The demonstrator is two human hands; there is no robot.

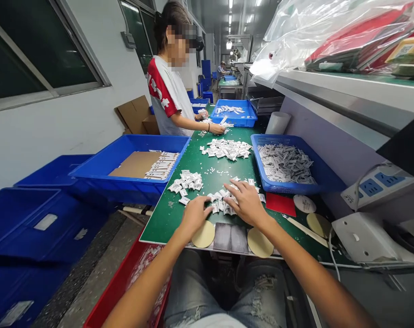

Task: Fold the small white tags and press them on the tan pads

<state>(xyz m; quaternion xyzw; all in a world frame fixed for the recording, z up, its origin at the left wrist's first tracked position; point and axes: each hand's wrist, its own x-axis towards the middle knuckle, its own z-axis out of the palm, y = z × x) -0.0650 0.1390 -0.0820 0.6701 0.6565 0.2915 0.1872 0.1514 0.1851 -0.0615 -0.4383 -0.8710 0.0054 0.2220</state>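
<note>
Small white pieces [218, 200] lie heaped on the green table between my two hands. At the left side of this heap is my left hand [196, 212], its fingers bent and a little apart, fingertips near the pieces. My right hand [245, 200] is spread over the heap's right side, fingers apart and touching or just above the pieces. A smaller pile [189, 181] of like pieces sits beyond my left hand. Farther back is a larger pile [226, 149], with tiny white bits scattered in front of it.
A blue basket [285, 186] full of white pieces stands at right, a blue bin [131, 175] with cardboard at left. A red sheet [281, 204] and a pale strip [307, 231] lie right of my hand. Another person [169, 98] handles pieces at the far left edge.
</note>
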